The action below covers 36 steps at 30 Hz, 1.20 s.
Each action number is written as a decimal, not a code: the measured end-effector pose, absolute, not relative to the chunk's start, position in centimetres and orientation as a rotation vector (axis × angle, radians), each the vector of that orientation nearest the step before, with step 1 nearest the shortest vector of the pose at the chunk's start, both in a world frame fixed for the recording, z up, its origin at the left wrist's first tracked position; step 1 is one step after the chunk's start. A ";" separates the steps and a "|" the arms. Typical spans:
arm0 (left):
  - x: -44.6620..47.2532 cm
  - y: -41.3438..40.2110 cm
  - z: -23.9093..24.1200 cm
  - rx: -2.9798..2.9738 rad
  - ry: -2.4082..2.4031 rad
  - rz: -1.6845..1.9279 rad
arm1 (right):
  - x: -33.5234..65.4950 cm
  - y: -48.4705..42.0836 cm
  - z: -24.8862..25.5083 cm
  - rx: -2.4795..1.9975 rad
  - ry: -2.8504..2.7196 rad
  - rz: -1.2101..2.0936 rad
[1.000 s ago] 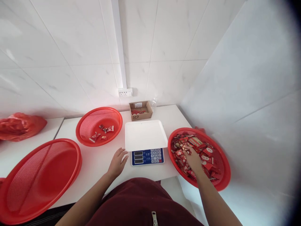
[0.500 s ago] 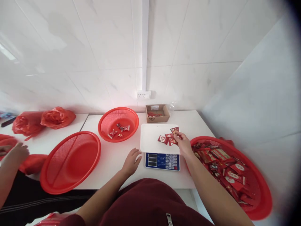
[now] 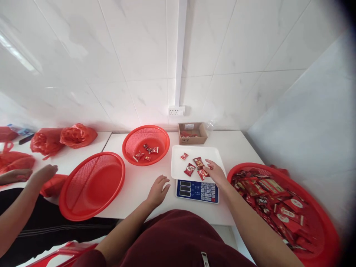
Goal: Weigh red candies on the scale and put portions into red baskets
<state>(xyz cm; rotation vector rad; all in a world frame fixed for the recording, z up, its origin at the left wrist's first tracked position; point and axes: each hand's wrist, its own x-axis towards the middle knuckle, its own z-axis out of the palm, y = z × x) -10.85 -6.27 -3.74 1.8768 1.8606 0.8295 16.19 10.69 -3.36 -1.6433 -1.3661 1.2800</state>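
Observation:
My right hand [image 3: 216, 172] hovers over the right side of the white weighing pan [image 3: 178, 150], its thumb and fingers apart. Red wrapped snack packets lie loose on the pan: a small one [image 3: 184, 156] near the back, one with a white oval [image 3: 189, 169] to the left, and a brown-and-red one [image 3: 198, 162] by my fingertips. Another red packet [image 3: 202, 174] is partly covered by my hand. Below the pan sits the scale's blue keypad panel [image 3: 197, 191]. My left hand [image 3: 158, 191] is open just left of the scale, holding nothing.
A large red basket [image 3: 325, 222] heaped with packets stands at the right. At the back are a red basket [image 3: 126, 148] with several packets and a cardboard box [image 3: 191, 140]. Another red basket [image 3: 91, 189] and red plastic bags [image 3: 79, 136] are leftward, beside a co-worker's hands [image 3: 46, 174].
My right hand has released the packets, which now lie more spread out on the pan. A small packet now shows near the back. The view has shifted slightly left.

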 end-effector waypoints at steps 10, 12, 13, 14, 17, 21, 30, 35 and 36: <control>-10.3 -5.8 -3.8 1.913 1.796 0.815 | 16.3 9.9 -3.0 -1.530 -1.169 1.355; -10.4 -5.8 -3.9 1.924 1.795 0.816 | 17.8 9.3 -3.1 -1.625 -1.276 1.193; -10.5 -5.7 -3.9 1.928 1.795 0.817 | 18.9 8.8 -3.3 -1.660 -1.325 1.114; -10.6 -5.8 -4.0 1.932 1.794 0.817 | 20.2 8.1 -3.7 -1.685 -1.360 1.042; -10.9 -5.9 -4.2 1.932 1.788 0.820 | 24.7 5.5 -5.2 -1.823 -1.444 0.868; -10.9 -5.9 -4.6 1.931 1.775 0.819 | 29.7 2.5 -7.6 -2.152 -1.593 0.866; -9.6 -4.8 -3.6 1.984 1.684 0.817 | 29.5 4.3 -9.8 -2.350 -1.861 0.787; -9.9 -5.4 -3.7 1.953 1.732 0.781 | 29.3 5.0 -10.4 -2.359 -1.899 0.681; -10.0 -5.6 -3.8 1.941 1.748 0.764 | 29.4 5.0 -10.5 -2.356 -1.903 0.665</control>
